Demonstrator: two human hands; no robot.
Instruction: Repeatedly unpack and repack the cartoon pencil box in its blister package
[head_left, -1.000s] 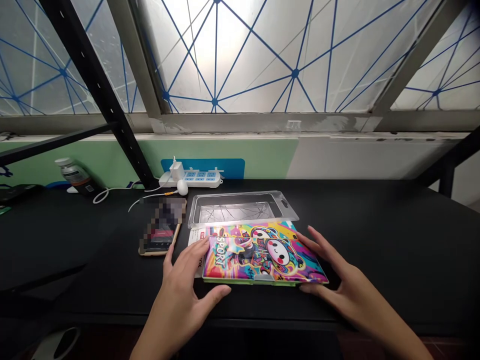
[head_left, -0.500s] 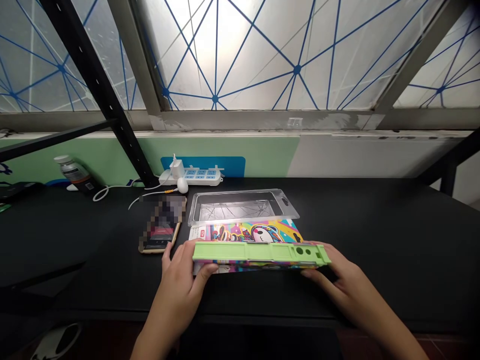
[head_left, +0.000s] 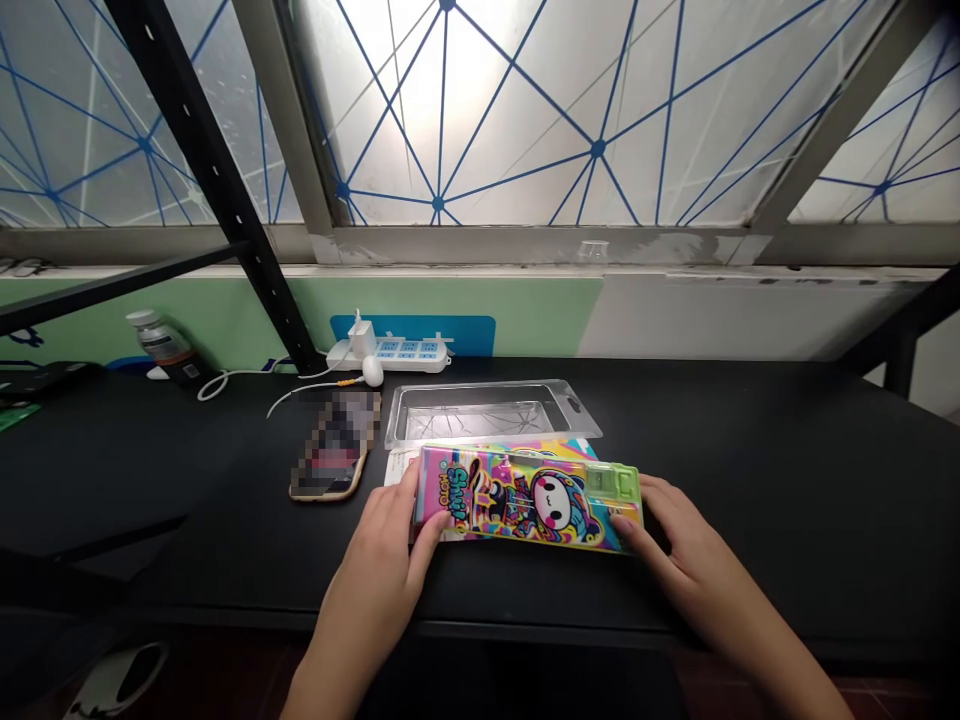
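A colourful pencil case point(head_left: 517, 498) with a cartoon figure on its lid and a green part at its right end lies lengthwise between my hands. My left hand point(head_left: 386, 545) grips its left end, thumb on the front edge and fingers behind. Around the right end closes my right hand point(head_left: 671, 535), its thumb on the lid near the green part. Partly covered by the case is a printed card point(head_left: 401, 465) on the desk. Just behind the card rests a clear plastic blister tray point(head_left: 480, 415) with nothing in it.
A phone point(head_left: 337, 445) lies left of the tray on the black desk point(head_left: 765, 480). Behind it stand a white power strip point(head_left: 405, 353) with a plug and cable, and a bottle point(head_left: 169, 345) leaning at the left. A black metal post point(head_left: 225, 200) rises before the window.
Both hands have turned the pencil case from its green side edge to its printed lid, now facing up toward me. The view has shifted slightly.
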